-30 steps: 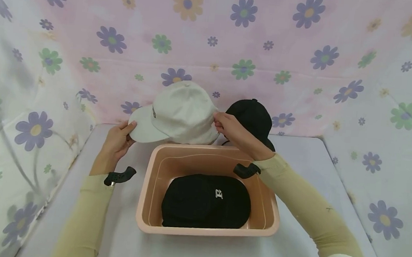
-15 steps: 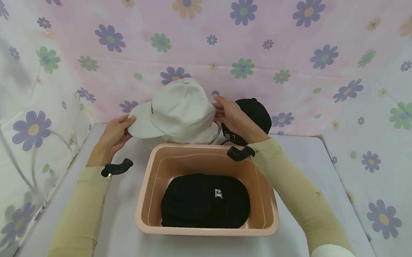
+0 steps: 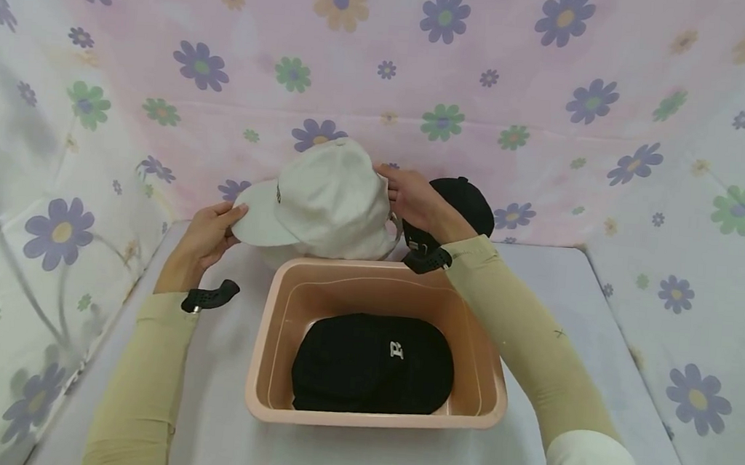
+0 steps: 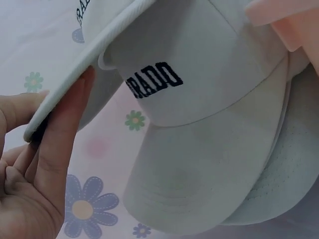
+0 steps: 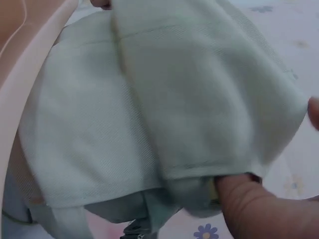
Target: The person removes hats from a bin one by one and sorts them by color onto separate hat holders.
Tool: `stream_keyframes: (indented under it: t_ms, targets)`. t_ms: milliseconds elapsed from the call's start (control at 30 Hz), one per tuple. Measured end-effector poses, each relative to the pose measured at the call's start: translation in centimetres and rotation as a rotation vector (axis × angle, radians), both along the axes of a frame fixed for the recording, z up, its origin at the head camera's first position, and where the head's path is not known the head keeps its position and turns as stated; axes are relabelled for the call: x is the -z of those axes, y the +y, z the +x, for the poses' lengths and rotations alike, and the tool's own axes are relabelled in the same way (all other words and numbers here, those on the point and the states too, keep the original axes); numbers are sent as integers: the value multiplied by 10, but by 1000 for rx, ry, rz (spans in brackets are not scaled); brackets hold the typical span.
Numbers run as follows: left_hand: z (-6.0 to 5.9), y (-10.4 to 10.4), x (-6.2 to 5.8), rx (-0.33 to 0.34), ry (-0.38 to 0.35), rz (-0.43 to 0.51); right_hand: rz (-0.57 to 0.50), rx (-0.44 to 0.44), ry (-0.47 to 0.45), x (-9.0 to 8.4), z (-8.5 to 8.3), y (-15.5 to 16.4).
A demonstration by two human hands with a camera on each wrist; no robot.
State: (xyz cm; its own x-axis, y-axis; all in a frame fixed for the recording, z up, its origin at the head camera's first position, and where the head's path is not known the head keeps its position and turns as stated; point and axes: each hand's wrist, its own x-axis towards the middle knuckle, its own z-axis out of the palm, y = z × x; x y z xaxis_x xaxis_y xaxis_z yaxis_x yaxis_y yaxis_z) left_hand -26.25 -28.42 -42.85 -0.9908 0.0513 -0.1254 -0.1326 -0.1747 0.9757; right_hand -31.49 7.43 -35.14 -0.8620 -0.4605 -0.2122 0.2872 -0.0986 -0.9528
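1. White cotton baseball cap with dark lettering [image 3: 326, 196] is held up above the far rim of the pink plastic rectangular tub [image 3: 270, 370].
2. Left hand [image 3: 204, 237]: grip pinched on the brim edge, thumb above and fingers beneath.
3. Right hand [image 3: 414, 203]: grip closed on the cap's rear fabric.
4. More white caps [image 4: 279, 184] lie stacked beneath it.
5. Black cap with a small white emblem [image 3: 371, 364] sits inside the tub; another black cap [image 3: 469, 204] rests behind the right hand on the table [image 3: 559, 276].

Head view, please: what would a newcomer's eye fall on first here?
A white cap held up above the far rim of a pink basin: the left hand pinches its brim, the right hand grips its back. A black cap lies in the basin, and another black cap sits behind the right hand.
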Motion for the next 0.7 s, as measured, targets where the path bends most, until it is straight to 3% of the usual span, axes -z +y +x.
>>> stream_keyframes:
  t_ms: [133, 333, 500, 700]
  targets:
    - [2, 9, 4, -46, -35, 86, -37, 12, 28, 3, 0, 1]
    - [9, 23, 13, -28, -28, 189, 22, -6, 35, 10, 2, 1]
    - [8, 29, 16, -53, -28, 139, 117, -56, 42, 17, 4, -1]
    - [5, 30, 26, -68, -103, 64, 237, -80, 101, 24, 8, -3]
